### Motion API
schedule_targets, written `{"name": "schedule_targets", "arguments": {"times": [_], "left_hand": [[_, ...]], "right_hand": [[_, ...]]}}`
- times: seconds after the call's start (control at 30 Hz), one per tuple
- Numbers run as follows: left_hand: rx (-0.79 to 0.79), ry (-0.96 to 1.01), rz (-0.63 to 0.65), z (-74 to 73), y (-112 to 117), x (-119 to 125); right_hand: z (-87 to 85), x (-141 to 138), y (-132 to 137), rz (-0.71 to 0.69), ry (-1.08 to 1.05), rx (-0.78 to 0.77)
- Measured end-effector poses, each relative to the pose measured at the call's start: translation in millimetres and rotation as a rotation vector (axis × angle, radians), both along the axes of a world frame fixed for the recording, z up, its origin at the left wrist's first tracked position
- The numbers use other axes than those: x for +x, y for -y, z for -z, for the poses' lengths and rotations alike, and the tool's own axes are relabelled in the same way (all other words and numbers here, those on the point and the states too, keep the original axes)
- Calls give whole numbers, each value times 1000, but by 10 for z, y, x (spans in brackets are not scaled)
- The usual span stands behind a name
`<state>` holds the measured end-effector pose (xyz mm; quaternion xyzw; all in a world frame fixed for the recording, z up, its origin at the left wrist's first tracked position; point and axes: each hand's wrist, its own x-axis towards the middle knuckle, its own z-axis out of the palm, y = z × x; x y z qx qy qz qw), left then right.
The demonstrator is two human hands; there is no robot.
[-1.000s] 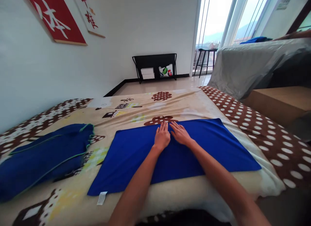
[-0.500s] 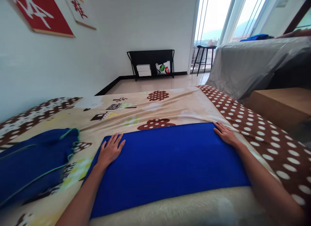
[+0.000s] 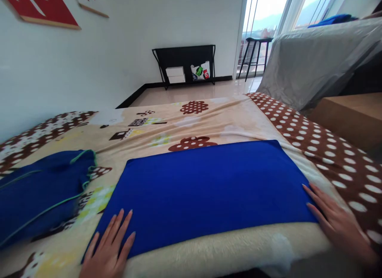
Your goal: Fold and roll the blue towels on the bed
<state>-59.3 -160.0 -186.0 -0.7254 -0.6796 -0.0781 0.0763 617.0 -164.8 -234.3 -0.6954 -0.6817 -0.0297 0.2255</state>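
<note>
A flat rectangle of blue cloth point(image 3: 205, 190) lies spread on a patterned blanket point(image 3: 143, 142). On its near left corner rests my left hand point(image 3: 109, 244), palm down with the fingers apart. My right hand point(image 3: 337, 218) is by the near right corner, fingers stretched out, with the fingertips at the cloth's right edge. Neither hand grips anything. Farther left lies a rumpled dark blue cloth point(image 3: 44, 190) with green edging, away from both hands.
A brown dotted border point(image 3: 328, 144) of the blanket runs along the right. Beyond it stand a cardboard box point(image 3: 349, 118) and a sheet-covered piece of furniture point(image 3: 310, 63). At the back are a black rack point(image 3: 185, 57) and a black stool point(image 3: 256, 51).
Both hands have slid toward me from the far corners of the blue cloth to its near corners. The cloth stays flat. The camera view has tipped down slightly.
</note>
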Motion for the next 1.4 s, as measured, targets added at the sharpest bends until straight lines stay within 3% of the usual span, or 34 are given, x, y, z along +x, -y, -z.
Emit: {"name": "schedule_targets", "arguments": {"times": [0.1, 0.2, 0.3, 0.4, 0.5, 0.6, 0.67, 0.73, 0.83, 0.9, 0.97, 1.07, 1.17, 1.3, 1.4], "left_hand": [[-23, 14, -43, 33, 78, -157], [55, 66, -119, 48, 143, -296], [121, 110, -172, 39, 228, -346], [166, 129, -182, -86, 228, -265], [171, 160, -104, -362, 80, 26], [127, 196, 79, -699, -292, 615], [26, 267, 293, -875, -717, 1123], [-39, 325, 399, -949, -1258, 1615], [-53, 329, 381, -845, -2089, 2142], [-62, 322, 354, -694, -2522, 2315], [-80, 317, 355, -547, -2814, 2376], [-119, 319, 390, -402, -3038, 2362], [-156, 330, 415, -347, -3111, 2329], [-191, 378, 417, -349, -3094, 2351], [-170, 474, 392, -439, -3061, 2390]], "right_hand": [[-47, 38, 54, -73, 12, -36], [-102, -26, 74, 5, 60, 26], [-44, -67, 152, -40, 66, 23], [2, -101, 231, -80, 85, 23], [-144, -386, 263, -54, 78, 147], [-415, -1113, 248, -132, -27, 262], [-549, -1747, 225, -292, -79, 257], [-600, -2333, 204, -389, -61, 217], [-550, -2883, 179, -400, 12, 220], [-471, -3014, 164, -383, 61, 252], [-391, -3031, 145, -380, 88, 298], [-328, -3003, 103, -402, 91, 321], [-347, -3004, 64, -414, 73, 282], [-429, -3055, 46, -375, 25, 300], [-570, -3061, 33, -355, -58, 384]]}}
